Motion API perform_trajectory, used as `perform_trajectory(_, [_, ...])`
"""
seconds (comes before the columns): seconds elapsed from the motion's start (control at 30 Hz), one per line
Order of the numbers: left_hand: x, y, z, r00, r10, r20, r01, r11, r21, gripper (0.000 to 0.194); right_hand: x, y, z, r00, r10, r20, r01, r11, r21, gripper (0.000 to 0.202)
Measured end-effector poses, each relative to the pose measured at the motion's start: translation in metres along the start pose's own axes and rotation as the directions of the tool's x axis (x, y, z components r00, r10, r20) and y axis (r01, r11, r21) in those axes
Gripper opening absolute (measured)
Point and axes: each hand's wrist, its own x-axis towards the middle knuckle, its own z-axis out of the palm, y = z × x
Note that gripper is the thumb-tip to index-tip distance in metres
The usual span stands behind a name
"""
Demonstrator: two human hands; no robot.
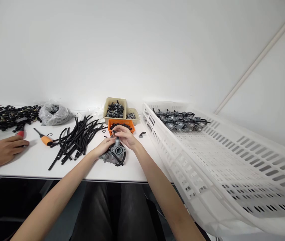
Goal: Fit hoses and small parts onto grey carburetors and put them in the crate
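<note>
A grey metal carburetor [112, 154] with a black hose looped at its front rests on the white table before me. My left hand [104, 147] is closed around its left upper side, steadying it. Above the carburetor's upright neck, my right hand [124, 135] pinches a small black part [114, 132], too small to name surely. Just behind my hands is an orange basket [121, 122] of small black parts. A small dark lever piece [142, 134] lies to the right of my right hand.
Black hoses [78, 137] lie piled left, beside an orange-handled screwdriver [43, 137]. A co-worker's hand [6, 151] is at far left. Beige bins [115, 107] of parts stand behind. A large white crate [203, 160], right, holds several carburetors [181, 121].
</note>
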Motion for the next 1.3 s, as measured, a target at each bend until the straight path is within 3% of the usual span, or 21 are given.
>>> perform_trajectory(0.33, [-0.001, 0.003, -0.001, 0.999, -0.006, 0.034, 0.006, 1.000, -0.007, 0.038, -0.002, -0.007, -0.004, 0.992, -0.073, 0.099, 0.059, 0.989, 0.139, 0.014])
perform_trajectory(0.67, [-0.001, 0.003, -0.002, 0.999, -0.019, 0.043, 0.017, 0.999, 0.042, 0.038, 0.000, 0.000, -0.014, 0.998, -0.062, -0.016, 0.064, 0.967, 0.246, 0.009])
perform_trajectory(0.87, [-0.003, 0.005, 0.000, 0.999, -0.002, 0.048, 0.001, 1.000, 0.016, 0.035, 0.002, 0.001, -0.013, 0.991, -0.097, -0.094, 0.108, 0.986, 0.124, 0.035])
perform_trajectory(1.3, [0.000, -0.005, -0.004, 0.998, 0.029, 0.049, -0.032, 0.998, 0.053, 0.034, 0.007, 0.008, -0.009, 0.966, -0.165, -0.201, 0.167, 0.986, -0.006, 0.038])
